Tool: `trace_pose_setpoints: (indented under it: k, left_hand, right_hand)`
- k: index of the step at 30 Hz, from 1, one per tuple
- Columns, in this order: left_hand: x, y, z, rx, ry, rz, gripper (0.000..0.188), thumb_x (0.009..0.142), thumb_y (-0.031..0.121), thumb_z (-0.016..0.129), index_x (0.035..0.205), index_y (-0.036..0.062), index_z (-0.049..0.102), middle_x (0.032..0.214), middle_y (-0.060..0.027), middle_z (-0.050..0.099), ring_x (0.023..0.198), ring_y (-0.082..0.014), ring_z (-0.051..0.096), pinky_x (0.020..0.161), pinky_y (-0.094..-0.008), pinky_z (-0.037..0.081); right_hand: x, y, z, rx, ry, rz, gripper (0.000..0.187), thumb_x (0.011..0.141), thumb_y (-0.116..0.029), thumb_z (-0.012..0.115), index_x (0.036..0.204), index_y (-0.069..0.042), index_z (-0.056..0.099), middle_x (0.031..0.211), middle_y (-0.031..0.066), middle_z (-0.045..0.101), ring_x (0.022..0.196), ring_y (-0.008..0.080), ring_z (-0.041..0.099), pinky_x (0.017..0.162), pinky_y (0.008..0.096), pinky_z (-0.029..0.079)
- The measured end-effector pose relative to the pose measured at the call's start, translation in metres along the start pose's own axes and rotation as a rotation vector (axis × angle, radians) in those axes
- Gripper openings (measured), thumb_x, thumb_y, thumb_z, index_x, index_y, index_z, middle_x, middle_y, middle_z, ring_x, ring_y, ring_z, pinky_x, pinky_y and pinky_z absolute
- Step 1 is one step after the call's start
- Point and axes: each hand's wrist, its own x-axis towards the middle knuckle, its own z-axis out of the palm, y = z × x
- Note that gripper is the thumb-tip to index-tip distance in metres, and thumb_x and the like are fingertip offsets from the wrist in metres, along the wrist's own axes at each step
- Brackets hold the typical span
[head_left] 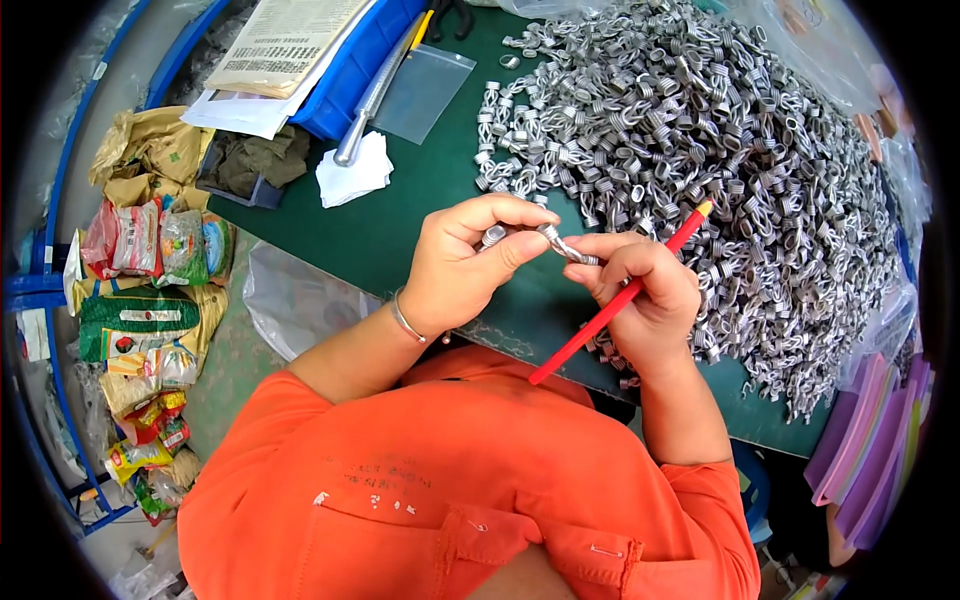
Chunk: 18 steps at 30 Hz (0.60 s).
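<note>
Before my chest, over the table's near edge, my left hand (465,255) pinches a small silver-grey twisted metal fitting (562,246) between thumb and forefinger. A second metal fitting (493,236) shows behind the thumb, inside the curled fingers. My right hand (645,295) grips the other end of the first fitting with its fingertips. That same hand also keeps a red pencil (590,330) slanted across its fingers, with the yellowish tip up and to the right. Right beside it spreads a large heap of similar looped, ribbed metal fittings (690,130).
On the green tabletop (440,170) lie a knife (370,110), a clear plastic bag (425,90) and white paper (355,170). A blue bin (350,70) and printed sheets (275,50) are at the back left. Purple foam sheets (860,450) stand at the right, food packets (135,240) at the left.
</note>
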Motion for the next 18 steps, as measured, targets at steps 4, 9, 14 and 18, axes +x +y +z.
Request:
trace_pose_setpoints:
  k: [4,9,14,18]
  left_hand:
    - [-0.001,0.002,-0.002,-0.120,-0.022,-0.179,0.015,0.083,0.006,0.059,0.096,-0.0011,0.060,0.079,-0.0038,0.058,0.058,-0.0033,0.046,0.048,-0.0169,0.035]
    - [0.002,-0.013,-0.003,-0.659,-0.134,-0.327,0.017,0.090,0.009,0.047,0.103,0.0006,0.052,0.086,-0.0043,0.052,0.051,-0.0022,0.035,0.042,-0.0156,0.029]
    - [0.004,-0.017,0.001,-0.733,-0.158,-0.392,0.017,0.091,0.012,0.046,0.103,0.0023,0.052,0.083,-0.0034,0.047,0.052,-0.0013,0.033,0.042,-0.0148,0.027]
    - [0.004,-0.018,0.000,-0.705,-0.181,-0.364,0.016,0.090,0.013,0.048,0.101,0.0021,0.052,0.082,-0.0035,0.046,0.052,-0.0014,0.033,0.042,-0.0148,0.027]
  right_hand:
    - [0.001,0.004,0.002,-0.157,0.012,-0.204,0.027,0.063,0.004,0.072,0.070,-0.003,0.047,0.077,0.0139,0.064,0.067,0.0241,0.064,0.053,0.0275,0.049]
    - [-0.003,0.007,0.001,-0.138,-0.006,-0.267,0.034,0.072,-0.021,0.070,0.091,0.001,0.052,0.079,0.0120,0.063,0.068,0.0227,0.061,0.057,0.0285,0.049]
    - [-0.004,0.004,-0.004,-0.084,0.092,-0.187,0.059,0.084,-0.043,0.053,0.117,0.006,0.045,0.081,0.0126,0.061,0.070,0.0191,0.059,0.059,0.0262,0.047]
    - [-0.008,0.004,-0.001,-0.108,0.203,-0.250,0.035,0.083,-0.021,0.059,0.105,0.005,0.050,0.075,0.0111,0.060,0.063,0.0192,0.058,0.059,0.0278,0.045]
